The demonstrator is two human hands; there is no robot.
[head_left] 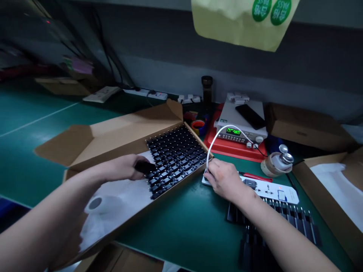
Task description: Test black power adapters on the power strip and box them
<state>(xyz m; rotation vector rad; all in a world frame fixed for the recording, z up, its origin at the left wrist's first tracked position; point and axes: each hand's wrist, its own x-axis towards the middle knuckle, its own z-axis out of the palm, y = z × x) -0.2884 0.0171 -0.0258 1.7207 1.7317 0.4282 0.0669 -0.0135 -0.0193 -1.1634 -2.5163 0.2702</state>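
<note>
My left hand is closed on a small black adapter at the near edge of the rows of black adapters packed in an open cardboard box. White foam sheet lines the box's emptied part. My right hand is closed on the end of a white cable at the left end of a white power strip. The cable arcs back to a grey tester with a green display.
Rows of black adapters lie on the green mat below the power strip. A tape roll with a metal weight stands right of the tester. More cardboard boxes sit at the right. A phone rests on the tester.
</note>
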